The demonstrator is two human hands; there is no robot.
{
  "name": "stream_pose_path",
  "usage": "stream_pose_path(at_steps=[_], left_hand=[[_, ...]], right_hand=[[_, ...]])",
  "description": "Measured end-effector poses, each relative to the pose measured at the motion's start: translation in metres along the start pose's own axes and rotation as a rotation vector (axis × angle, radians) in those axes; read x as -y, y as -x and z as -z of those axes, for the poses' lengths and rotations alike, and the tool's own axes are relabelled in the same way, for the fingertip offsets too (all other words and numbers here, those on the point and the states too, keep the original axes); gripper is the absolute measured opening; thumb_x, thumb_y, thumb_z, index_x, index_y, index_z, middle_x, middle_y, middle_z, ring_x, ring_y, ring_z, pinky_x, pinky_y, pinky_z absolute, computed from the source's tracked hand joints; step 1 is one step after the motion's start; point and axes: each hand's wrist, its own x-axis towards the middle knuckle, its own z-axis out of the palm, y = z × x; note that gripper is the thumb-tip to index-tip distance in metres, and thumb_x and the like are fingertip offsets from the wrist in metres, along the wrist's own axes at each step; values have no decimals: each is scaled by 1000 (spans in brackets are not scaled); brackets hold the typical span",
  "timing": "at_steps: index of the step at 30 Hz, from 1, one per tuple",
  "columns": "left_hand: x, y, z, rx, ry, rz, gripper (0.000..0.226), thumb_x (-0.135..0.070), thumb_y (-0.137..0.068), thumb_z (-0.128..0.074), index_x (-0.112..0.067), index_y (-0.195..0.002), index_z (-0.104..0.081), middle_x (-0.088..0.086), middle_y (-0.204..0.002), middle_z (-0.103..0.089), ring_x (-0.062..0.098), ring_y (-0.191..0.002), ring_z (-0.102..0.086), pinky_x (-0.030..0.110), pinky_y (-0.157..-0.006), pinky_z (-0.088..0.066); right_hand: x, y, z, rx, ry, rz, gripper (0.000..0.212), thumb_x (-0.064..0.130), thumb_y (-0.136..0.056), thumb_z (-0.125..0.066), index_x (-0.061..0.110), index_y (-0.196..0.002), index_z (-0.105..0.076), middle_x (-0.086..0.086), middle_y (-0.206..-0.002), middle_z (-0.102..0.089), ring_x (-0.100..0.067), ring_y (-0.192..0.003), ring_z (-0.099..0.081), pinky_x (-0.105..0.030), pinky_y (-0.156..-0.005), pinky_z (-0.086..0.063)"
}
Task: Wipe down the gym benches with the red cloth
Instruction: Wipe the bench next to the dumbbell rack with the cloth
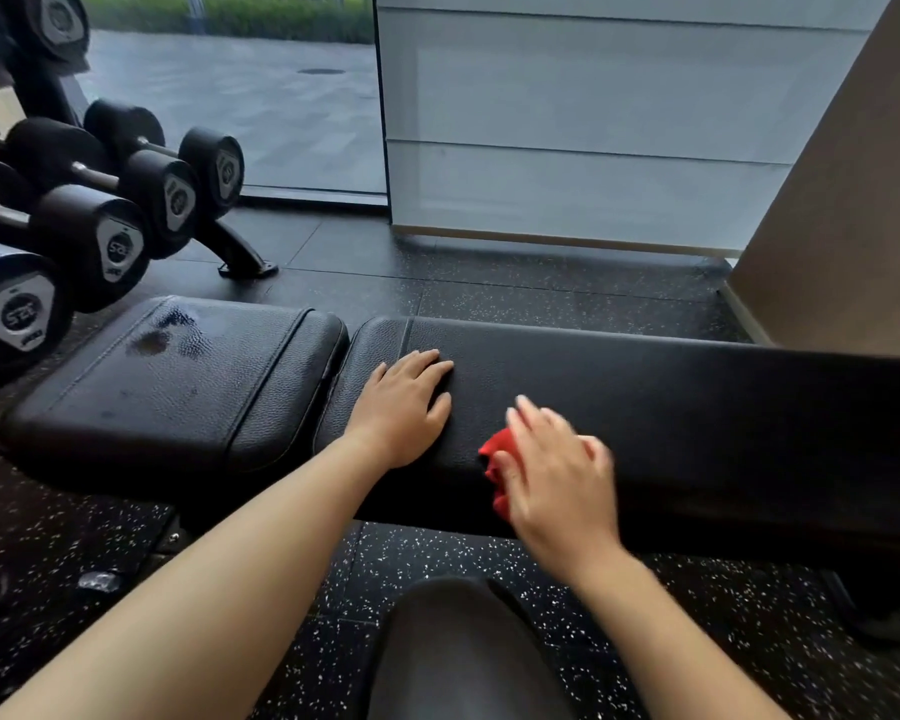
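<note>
— Where is the red cloth seen?
— Low and right of centre, where it is pressed onto the black padded surface under the right hand, near the front edge.
— And how are the hands held?
— The right fingers are blurred. They are seen stretched forward, but whether the cloth is pinched cannot be told. The left hand is laid flat on the surface just beside, its fingers slightly spread.
— What is seen farther out?
— A seat pad marked by a wet patch at centre left, and dumbbells racked along the left edge.
</note>
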Motion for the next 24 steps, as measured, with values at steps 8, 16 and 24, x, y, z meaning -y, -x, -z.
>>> stream_pose_path(at_steps=[8, 16, 24], left_hand=[[24, -4, 16, 24, 42, -40, 45, -33, -94, -49, -23, -138, -46, -3, -150, -35, 16, -139, -30, 40, -115, -23], [78, 25, 60, 11, -125, 153, 46, -36, -97, -44, -26, -142, -40, -8, -154, -28, 10, -143, -20, 38, -115, -14], [140, 76, 96, -13, -123, 413, 50, -42, -98, -39, -29, -146, -32, -10, -157, -18, 8, -145, -10, 43, -117, -7]], right_hand=[[-35, -51, 6, 134, -40, -28, 73, 64, -83, -21, 24, -138, -49, -1, -148, -41, -17, -137, -36, -40, -106, -30], [45, -102, -28, 240, -97, 289, 77, 65, -82, -10, 28, -140, -44, 2, -151, -36, -14, -138, -31, -40, -106, -24], [109, -148, -58, 44, -329, 192, 24, 35, -98, -42, 23, -99, -63, 3, -106, -65, -22, -107, -57, -40, -90, -35]])
